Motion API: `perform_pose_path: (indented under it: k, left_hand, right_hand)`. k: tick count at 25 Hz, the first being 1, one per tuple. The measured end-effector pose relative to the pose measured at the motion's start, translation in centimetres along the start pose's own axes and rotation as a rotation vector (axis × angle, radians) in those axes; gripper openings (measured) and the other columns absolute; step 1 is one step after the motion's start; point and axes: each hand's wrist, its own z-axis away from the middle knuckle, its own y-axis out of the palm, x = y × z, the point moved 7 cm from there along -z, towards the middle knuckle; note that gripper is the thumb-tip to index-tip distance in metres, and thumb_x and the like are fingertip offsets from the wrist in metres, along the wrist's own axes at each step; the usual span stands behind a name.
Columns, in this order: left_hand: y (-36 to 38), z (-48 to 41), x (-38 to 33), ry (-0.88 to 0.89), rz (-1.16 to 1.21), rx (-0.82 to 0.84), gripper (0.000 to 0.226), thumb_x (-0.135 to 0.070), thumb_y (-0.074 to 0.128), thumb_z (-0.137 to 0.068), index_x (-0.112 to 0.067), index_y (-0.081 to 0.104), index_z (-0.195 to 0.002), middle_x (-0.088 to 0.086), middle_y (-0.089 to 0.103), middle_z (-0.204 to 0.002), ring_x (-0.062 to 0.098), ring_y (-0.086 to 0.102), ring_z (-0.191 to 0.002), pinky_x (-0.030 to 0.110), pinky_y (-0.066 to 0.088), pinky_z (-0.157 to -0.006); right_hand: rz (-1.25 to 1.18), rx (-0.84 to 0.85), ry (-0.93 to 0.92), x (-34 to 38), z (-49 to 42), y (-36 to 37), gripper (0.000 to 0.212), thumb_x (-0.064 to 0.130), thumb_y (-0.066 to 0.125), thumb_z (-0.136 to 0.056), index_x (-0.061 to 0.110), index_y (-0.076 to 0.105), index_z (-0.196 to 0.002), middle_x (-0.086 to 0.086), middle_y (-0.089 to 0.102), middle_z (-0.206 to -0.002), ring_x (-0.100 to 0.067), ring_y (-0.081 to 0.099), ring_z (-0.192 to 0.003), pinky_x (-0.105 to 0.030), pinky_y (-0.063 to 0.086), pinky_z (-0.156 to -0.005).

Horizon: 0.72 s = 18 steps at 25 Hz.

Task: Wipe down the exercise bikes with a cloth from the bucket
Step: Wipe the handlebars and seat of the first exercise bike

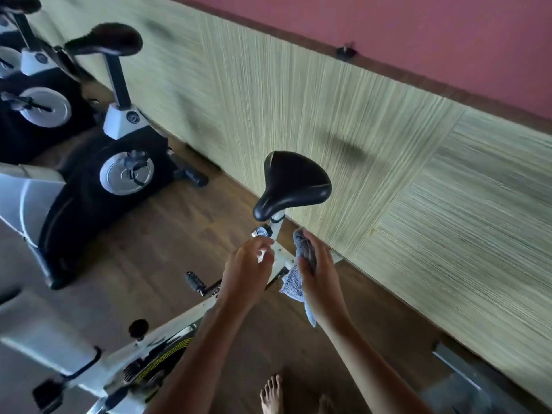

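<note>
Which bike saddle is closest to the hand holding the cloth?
The black saddle on the white-framed bike, directly above the right hand gripping the cloth; the other saddles sit far off at upper left.

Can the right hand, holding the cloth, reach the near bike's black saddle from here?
Likely yes: the right hand grips the cloth just below the saddle, with open space between them.

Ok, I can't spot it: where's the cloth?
Head view, right of centre: the cloth is in the right hand, beside the seat post, below the saddle.
</note>
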Motion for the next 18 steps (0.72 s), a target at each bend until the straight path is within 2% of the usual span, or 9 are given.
perform_pose_path:
  k: [3, 5, 8, 10, 13, 15, 17, 18]
  left_hand:
    - [2.2, -5.7, 2.4, -0.053, -0.005, -0.074, 0.029, -0.014, 0.052, -0.094, -0.022, 0.069, -0.116, -0.005, 0.073, -0.108, 0.01, 0.066, -0.102, 0.021, 0.043, -0.081]
    - [3.9, -9.4, 4.5, -0.06, -0.007, -0.149, 0.031, -0.013, 0.05, -0.095, -0.022, 0.068, -0.118, -0.003, 0.071, -0.112, 0.013, 0.066, -0.102, 0.026, 0.048, -0.086]
    - [6.4, -14.2, 7.4, -0.05, 0.02, -0.318, 0.032, -0.009, 0.049, -0.097, -0.021, 0.066, -0.121, -0.002, 0.067, -0.113, 0.014, 0.064, -0.099, 0.03, 0.049, -0.086]
    - [7.8, -16.2, 9.3, -0.064, 0.095, -0.387, 0.033, -0.009, 0.048, -0.099, -0.022, 0.064, -0.124, -0.005, 0.066, -0.115, 0.011, 0.062, -0.101, 0.029, 0.049, -0.087]
    - [9.5, -18.0, 11.9, -0.053, 0.395, -0.375, 0.035, -0.005, 0.046, -0.101, -0.023, 0.064, -0.124, -0.005, 0.07, -0.115, 0.011, 0.066, -0.104, 0.033, 0.052, -0.089]
    - [9.7, -18.0, 12.6, 0.018, 0.545, -0.376, 0.038, 0.006, 0.042, -0.099, -0.016, 0.066, -0.12, 0.001, 0.073, -0.109, 0.018, 0.069, -0.102, 0.03, 0.053, -0.084]
    - [9.7, -17.9, 12.9, 0.033, 0.677, -0.367, 0.038, 0.008, 0.04, -0.098, -0.01, 0.068, -0.116, 0.003, 0.074, -0.103, 0.02, 0.07, -0.1, 0.026, 0.053, -0.08]
    - [9.8, -17.8, 13.0, 0.035, 0.723, -0.363, 0.036, 0.007, 0.041, -0.099, -0.008, 0.069, -0.113, 0.005, 0.075, -0.101, 0.021, 0.07, -0.1, 0.029, 0.053, -0.08]
  right_hand:
    - [0.062, 0.04, -0.136, -3.6, -5.6, 2.0, 0.05, 0.0, 0.047, -0.102, 0.016, 0.04, -0.149, 0.001, 0.044, -0.149, 0.007, 0.036, -0.137, -0.012, 0.028, -0.114]
    - [0.141, 0.055, -0.282, -6.1, -9.0, 3.6, 0.05, 0.005, 0.045, -0.104, 0.021, 0.036, -0.15, 0.001, 0.038, -0.153, -0.001, 0.031, -0.142, -0.017, 0.026, -0.117]
    - [0.246, 0.097, -0.482, -9.8, -13.0, 6.6, 0.051, 0.013, 0.041, -0.101, 0.027, 0.032, -0.15, -0.005, 0.029, -0.158, -0.01, 0.024, -0.147, -0.022, 0.022, -0.12]
    - [0.272, 0.082, -0.621, -11.4, -14.8, 8.1, 0.059, 0.002, 0.048, -0.094, 0.023, 0.038, -0.148, -0.005, 0.027, -0.158, -0.024, 0.027, -0.148, -0.032, 0.023, -0.123]
    - [0.294, -0.015, -0.776, -13.0, -17.7, 9.9, 0.068, -0.014, 0.057, -0.087, 0.022, 0.045, -0.143, -0.004, 0.031, -0.153, -0.036, 0.031, -0.145, -0.049, 0.023, -0.123]
    - [0.331, -0.108, -0.847, -13.6, -19.2, 11.1, 0.053, -0.001, 0.054, -0.096, 0.023, 0.046, -0.142, -0.003, 0.032, -0.151, -0.031, 0.022, -0.15, -0.053, 0.017, -0.124]
    - [0.353, -0.147, -0.894, -14.0, -19.5, 12.7, 0.037, 0.024, 0.037, -0.106, 0.026, 0.044, -0.143, -0.002, 0.032, -0.152, -0.022, 0.011, -0.154, -0.052, 0.01, -0.123]
    - [0.354, -0.158, -0.925, -14.2, -19.4, 13.3, 0.038, 0.03, 0.031, -0.108, 0.027, 0.045, -0.143, -0.001, 0.033, -0.151, -0.02, 0.008, -0.154, -0.051, 0.009, -0.123]
